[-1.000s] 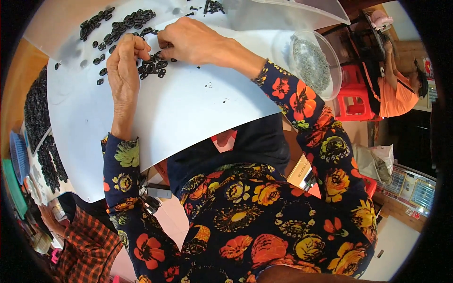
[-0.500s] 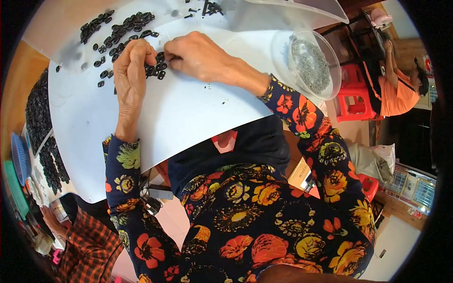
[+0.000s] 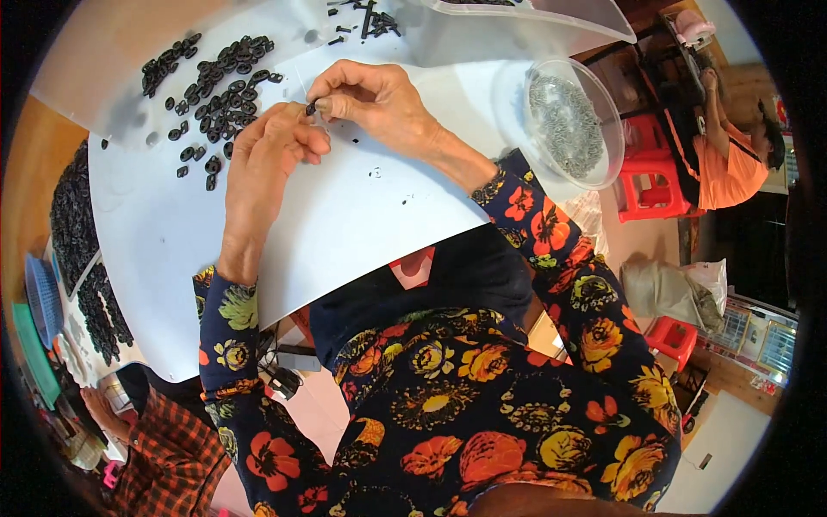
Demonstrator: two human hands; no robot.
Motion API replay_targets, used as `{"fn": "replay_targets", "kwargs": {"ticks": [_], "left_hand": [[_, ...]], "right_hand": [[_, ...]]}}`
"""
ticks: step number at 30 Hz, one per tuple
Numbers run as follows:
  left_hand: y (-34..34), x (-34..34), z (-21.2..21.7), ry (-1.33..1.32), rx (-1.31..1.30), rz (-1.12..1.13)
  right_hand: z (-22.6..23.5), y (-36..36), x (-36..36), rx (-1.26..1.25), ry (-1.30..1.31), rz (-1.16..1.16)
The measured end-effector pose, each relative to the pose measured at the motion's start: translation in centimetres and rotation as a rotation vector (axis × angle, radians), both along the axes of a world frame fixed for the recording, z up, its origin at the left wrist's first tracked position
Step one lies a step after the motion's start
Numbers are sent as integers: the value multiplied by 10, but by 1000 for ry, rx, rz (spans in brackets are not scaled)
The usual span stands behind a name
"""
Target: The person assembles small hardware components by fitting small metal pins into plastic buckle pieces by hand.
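Note:
My left hand [image 3: 263,159] and my right hand [image 3: 370,99] meet above a white table [image 3: 362,215]. Between their fingertips they pinch one small black ring-shaped part [image 3: 311,109]. A loose pile of the same black ring parts [image 3: 215,86] lies just left of and beyond my left hand. A clear round plastic bowl [image 3: 573,125] holding many small grey metal pieces stands to the right of my right forearm. My sleeves are dark with a bright flower pattern.
A translucent white bin [image 3: 534,10] stands at the table's far edge, with a few black bits beside it. Heaps of black parts [image 3: 69,215] lie at the left. A person in an orange top [image 3: 732,164] sits by red stools [image 3: 646,181] at the right; someone's checked sleeve [image 3: 172,465] shows at the lower left.
Both hands have drawn back from the pile of black rings toward me and to the right, and now hold a single ring between their fingertips.

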State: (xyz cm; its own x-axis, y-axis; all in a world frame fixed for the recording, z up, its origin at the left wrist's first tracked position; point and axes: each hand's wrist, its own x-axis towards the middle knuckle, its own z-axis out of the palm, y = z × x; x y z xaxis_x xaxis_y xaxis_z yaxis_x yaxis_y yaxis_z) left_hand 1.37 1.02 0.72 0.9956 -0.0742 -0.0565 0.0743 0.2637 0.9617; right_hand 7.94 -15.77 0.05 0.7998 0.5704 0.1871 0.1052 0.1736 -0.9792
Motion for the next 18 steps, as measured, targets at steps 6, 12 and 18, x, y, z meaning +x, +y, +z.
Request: {"fn": "replay_targets", "kwargs": {"ticks": [6,12,18], "left_hand": [[3,6,-14,86,-347,-155],[-2,5,-11,19,-317,-35],[-7,0,-7,-40,-4,58]], "right_hand": [[-1,0,-1,23,-46,64],[4,-1,-4,5,-16,-27],[2,-1,-6,-82,-60,-34]]}}
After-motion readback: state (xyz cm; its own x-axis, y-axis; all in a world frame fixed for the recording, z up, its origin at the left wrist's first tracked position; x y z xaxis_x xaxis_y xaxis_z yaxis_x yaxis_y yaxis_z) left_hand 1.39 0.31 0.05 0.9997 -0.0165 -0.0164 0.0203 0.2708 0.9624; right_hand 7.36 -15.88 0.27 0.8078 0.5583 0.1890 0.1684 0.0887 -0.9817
